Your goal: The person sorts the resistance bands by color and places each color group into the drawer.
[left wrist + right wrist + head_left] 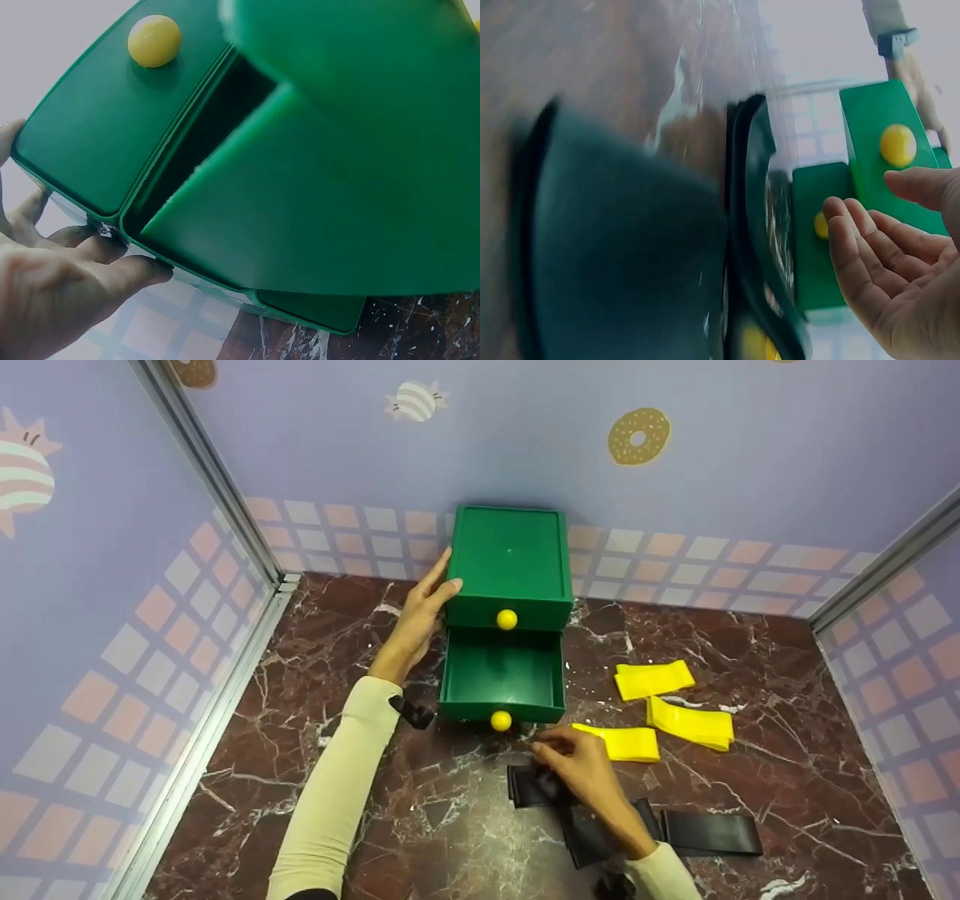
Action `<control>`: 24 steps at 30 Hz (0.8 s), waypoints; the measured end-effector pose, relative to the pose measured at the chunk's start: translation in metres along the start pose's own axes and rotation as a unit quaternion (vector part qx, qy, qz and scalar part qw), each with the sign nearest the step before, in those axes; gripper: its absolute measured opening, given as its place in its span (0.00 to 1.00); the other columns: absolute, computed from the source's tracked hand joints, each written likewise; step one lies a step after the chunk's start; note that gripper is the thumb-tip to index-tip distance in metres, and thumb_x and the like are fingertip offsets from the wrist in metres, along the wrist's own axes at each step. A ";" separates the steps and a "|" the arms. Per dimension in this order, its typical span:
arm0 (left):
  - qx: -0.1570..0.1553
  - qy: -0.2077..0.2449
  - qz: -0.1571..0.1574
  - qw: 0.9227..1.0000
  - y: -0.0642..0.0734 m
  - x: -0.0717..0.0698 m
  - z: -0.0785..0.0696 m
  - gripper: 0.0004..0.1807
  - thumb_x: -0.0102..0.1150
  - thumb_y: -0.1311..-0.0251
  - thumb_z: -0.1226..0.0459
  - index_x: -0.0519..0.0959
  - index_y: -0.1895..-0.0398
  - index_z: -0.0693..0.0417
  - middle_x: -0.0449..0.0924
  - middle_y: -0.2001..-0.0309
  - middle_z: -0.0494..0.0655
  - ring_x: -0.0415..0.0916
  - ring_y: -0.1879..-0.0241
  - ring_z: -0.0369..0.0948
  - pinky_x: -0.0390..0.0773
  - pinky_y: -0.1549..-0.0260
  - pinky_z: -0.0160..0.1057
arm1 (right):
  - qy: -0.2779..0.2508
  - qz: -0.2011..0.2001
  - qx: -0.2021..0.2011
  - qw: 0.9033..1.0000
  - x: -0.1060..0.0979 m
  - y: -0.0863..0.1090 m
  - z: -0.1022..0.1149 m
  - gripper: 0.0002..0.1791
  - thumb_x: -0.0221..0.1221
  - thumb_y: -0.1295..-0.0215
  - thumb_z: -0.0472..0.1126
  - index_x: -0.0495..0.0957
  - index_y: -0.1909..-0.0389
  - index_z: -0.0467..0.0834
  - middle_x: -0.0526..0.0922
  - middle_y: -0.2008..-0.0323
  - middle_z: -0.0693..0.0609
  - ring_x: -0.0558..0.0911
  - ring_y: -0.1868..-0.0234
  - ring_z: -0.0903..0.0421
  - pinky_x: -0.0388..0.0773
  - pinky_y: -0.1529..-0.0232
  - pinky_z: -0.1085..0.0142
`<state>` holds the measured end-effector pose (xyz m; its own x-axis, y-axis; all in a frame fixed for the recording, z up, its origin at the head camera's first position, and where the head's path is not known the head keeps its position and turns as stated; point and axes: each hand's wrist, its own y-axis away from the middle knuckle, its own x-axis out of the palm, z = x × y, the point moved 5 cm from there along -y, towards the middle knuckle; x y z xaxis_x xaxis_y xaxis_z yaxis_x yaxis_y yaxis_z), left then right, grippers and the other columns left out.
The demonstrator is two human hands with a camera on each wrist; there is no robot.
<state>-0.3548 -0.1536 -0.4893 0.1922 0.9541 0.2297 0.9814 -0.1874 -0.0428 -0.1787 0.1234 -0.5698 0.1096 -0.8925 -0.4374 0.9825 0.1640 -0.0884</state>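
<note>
A green drawer cabinet (510,555) stands against the back wall, with yellow ball knobs on its fronts. Below its closed top drawer, another drawer (502,675) is pulled out and holds nothing visible. My left hand (420,619) rests against the cabinet's left side, thumb at the upper front edge; in the left wrist view its fingers (135,274) touch the side wall. Just in front of the open drawer's yellow knob (501,721) hovers my right hand (585,765), fingers loosely bent and holding nothing. Beneath it lie black folded strips (529,787), partly hidden by the wrist.
Several folded bands lie right of the cabinet: yellow ones (652,679) farther back, black ones (712,834) nearer me. Patterned walls (360,435) enclose the dark red marbled tabletop (420,832) at the back and both sides.
</note>
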 end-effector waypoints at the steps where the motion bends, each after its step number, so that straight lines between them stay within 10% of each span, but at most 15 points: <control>1: 0.000 -0.001 0.001 1.000 0.000 0.001 0.000 0.42 0.63 0.20 0.50 0.56 0.09 0.30 0.49 0.10 0.46 0.66 0.20 0.53 0.71 0.26 0.64 | 0.005 -0.007 0.002 1.000 -0.005 0.001 -0.003 0.09 0.73 0.29 0.33 0.91 0.54 0.32 0.93 0.64 0.47 0.90 0.65 0.54 0.85 0.62 0.69; 13: 0.010 -0.003 0.003 1.000 0.000 0.005 -0.001 0.39 0.62 0.19 0.51 0.58 0.10 0.26 0.49 0.10 0.44 0.70 0.23 0.49 0.80 0.35 0.52 | 0.057 -0.078 0.062 0.993 -0.059 0.023 -0.040 0.08 0.74 0.31 0.33 0.92 0.54 0.34 0.93 0.64 0.46 0.88 0.65 0.57 0.83 0.61 0.69; 24: 0.006 0.003 -0.004 1.000 0.001 0.002 0.001 0.39 0.61 0.18 0.52 0.58 0.10 0.28 0.50 0.10 0.44 0.65 0.19 0.52 0.73 0.27 0.61 | 0.066 -0.058 0.102 0.991 -0.067 0.044 -0.063 0.08 0.75 0.32 0.32 0.91 0.56 0.33 0.91 0.67 0.47 0.85 0.73 0.58 0.82 0.71 0.69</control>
<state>-0.3538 -0.1518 -0.4900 0.1848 0.9542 0.2351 0.9827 -0.1772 -0.0535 -0.1519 0.2166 -0.6006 -0.0136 -0.8356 -0.5492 0.9988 -0.0370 0.0316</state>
